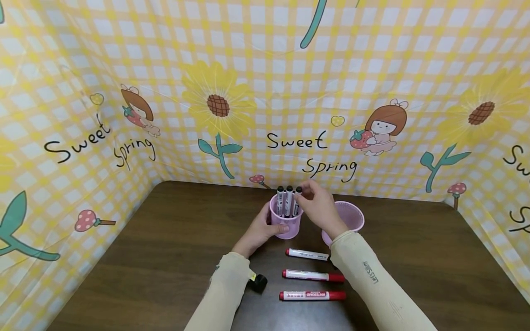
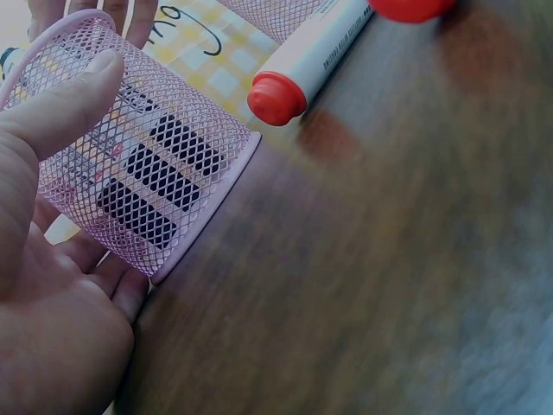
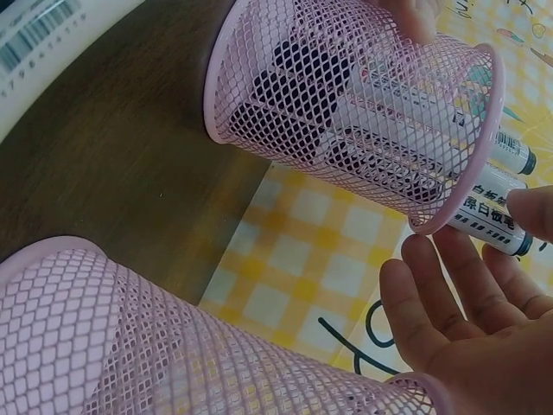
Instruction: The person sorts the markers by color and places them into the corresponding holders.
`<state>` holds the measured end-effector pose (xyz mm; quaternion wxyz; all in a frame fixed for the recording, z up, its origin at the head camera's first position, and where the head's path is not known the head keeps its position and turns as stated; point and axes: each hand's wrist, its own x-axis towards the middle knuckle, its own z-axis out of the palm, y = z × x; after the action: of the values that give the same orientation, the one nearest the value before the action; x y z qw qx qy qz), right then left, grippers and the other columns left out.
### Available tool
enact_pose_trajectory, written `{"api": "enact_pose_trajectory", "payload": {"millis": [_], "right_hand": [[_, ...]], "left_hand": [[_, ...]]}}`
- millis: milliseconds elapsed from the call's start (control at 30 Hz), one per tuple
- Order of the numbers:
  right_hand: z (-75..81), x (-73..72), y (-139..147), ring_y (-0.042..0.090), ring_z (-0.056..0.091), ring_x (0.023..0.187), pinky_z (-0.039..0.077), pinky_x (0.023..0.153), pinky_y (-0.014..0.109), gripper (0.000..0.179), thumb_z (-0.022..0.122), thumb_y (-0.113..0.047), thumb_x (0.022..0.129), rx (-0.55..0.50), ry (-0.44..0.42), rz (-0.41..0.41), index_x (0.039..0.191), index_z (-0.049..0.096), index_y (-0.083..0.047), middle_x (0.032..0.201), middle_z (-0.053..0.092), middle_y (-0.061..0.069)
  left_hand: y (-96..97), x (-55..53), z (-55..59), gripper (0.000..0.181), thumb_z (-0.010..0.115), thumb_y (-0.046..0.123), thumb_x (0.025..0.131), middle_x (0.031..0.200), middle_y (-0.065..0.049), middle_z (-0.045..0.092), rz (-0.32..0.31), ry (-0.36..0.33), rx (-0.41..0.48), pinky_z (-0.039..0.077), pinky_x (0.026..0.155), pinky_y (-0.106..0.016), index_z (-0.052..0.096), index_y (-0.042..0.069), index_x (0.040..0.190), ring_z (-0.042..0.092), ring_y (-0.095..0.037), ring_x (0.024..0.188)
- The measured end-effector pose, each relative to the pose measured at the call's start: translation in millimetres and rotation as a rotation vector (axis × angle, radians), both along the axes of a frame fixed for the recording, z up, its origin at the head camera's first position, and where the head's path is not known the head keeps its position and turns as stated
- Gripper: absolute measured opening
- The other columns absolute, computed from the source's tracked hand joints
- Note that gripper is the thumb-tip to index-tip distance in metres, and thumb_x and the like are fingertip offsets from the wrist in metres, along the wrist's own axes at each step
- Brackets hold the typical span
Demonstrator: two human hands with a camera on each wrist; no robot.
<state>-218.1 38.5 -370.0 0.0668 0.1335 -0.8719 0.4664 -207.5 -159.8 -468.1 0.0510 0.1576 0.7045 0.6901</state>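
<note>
My left hand (image 1: 257,231) grips a pink mesh pen cup (image 1: 290,230), its thumb across the front and its fingers round the far side. Three white whiteboard markers with black ends stand in this cup, their tops above the rim. At the rightmost black marker (image 3: 492,212), my right hand (image 1: 319,205) pinches the upper end between thumb and fingers. In the left wrist view, the black lower ends (image 2: 138,212) show through the mesh near the cup's base. The right hand's other fingers (image 3: 423,294) are spread just outside the rim.
A second pink mesh cup (image 1: 352,215) stands to the right, partly behind the right wrist. Three red-and-white markers (image 1: 308,275) lie in a column on the dark wooden table (image 1: 174,257). Yellow checked cloth (image 1: 290,92) hangs along the table's back and sides.
</note>
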Motion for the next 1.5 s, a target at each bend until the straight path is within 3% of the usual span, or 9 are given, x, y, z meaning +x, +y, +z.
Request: {"api": "enact_pose_trajectory", "payload": {"millis": [833, 1067, 1233, 1400, 1433, 1500], "right_hand": [[-1.8, 0.2, 6.5, 0.028, 0.063, 0.103, 0.052, 0.086, 0.046, 0.037, 0.072, -0.023, 0.093, 0.022, -0.008, 0.001, 0.126, 0.062, -0.011, 0.111, 0.067, 0.012], [3.1, 6.1, 10.9, 0.036, 0.056, 0.123, 0.047, 0.097, 0.055, 0.059, 0.07, -0.029, 0.095, 0.012, -0.036, 0.034, 0.146, 0.047, -0.013, 0.137, 0.058, 0.019], [11.9, 17.3, 17.3, 0.037, 0.043, 0.136, 0.038, 0.104, 0.062, 0.069, 0.071, -0.031, 0.095, 0.01, 0.013, 0.037, 0.154, 0.038, -0.017, 0.152, 0.043, 0.015], [18.6, 28.6, 29.1, 0.036, 0.042, 0.136, 0.041, 0.102, 0.06, 0.07, 0.071, -0.03, 0.095, 0.017, 0.048, 0.042, 0.156, 0.036, -0.019, 0.157, 0.038, 0.011], [19.5, 31.2, 32.1, 0.038, 0.049, 0.129, 0.045, 0.097, 0.059, 0.071, 0.07, -0.031, 0.096, 0.021, 0.048, 0.044, 0.156, 0.035, -0.019, 0.157, 0.037, 0.012], [19.9, 34.9, 38.4, 0.038, 0.049, 0.129, 0.044, 0.098, 0.058, 0.071, 0.07, -0.032, 0.096, 0.038, 0.062, 0.042, 0.156, 0.035, -0.018, 0.158, 0.036, 0.013]], "left_hand": [[7.1, -0.7, 1.2, 0.089, 0.08, 0.004, 0.086, 0.148, -0.015, 0.047, -0.001, 0.004, -0.019, 0.032, 0.113, -0.046, 0.028, 0.01, 0.158, 0.045, -0.029, 0.133], [7.0, -2.5, 0.1, 0.092, 0.078, 0.001, 0.086, 0.151, -0.016, 0.043, -0.015, 0.001, -0.003, 0.029, 0.114, -0.048, 0.023, 0.009, 0.159, 0.042, -0.031, 0.136], [5.9, -4.4, -2.2, 0.095, 0.078, -0.001, 0.084, 0.152, -0.018, 0.041, -0.016, -0.004, 0.01, 0.028, 0.115, -0.049, 0.021, 0.008, 0.16, 0.04, -0.032, 0.137], [3.5, -2.7, -2.4, 0.091, 0.078, 0.001, 0.085, 0.148, -0.017, 0.045, -0.01, 0.001, 0.017, 0.032, 0.113, -0.047, 0.025, 0.008, 0.158, 0.044, -0.031, 0.133], [3.0, -2.2, -3.0, 0.09, 0.078, 0.001, 0.085, 0.148, -0.017, 0.046, -0.006, 0.004, 0.022, 0.032, 0.113, -0.046, 0.026, 0.009, 0.158, 0.045, -0.03, 0.133], [1.9, -1.7, -4.3, 0.09, 0.078, 0.0, 0.085, 0.147, -0.015, 0.047, 0.001, 0.006, 0.036, 0.032, 0.113, -0.044, 0.027, 0.011, 0.158, 0.045, -0.029, 0.132]]}}
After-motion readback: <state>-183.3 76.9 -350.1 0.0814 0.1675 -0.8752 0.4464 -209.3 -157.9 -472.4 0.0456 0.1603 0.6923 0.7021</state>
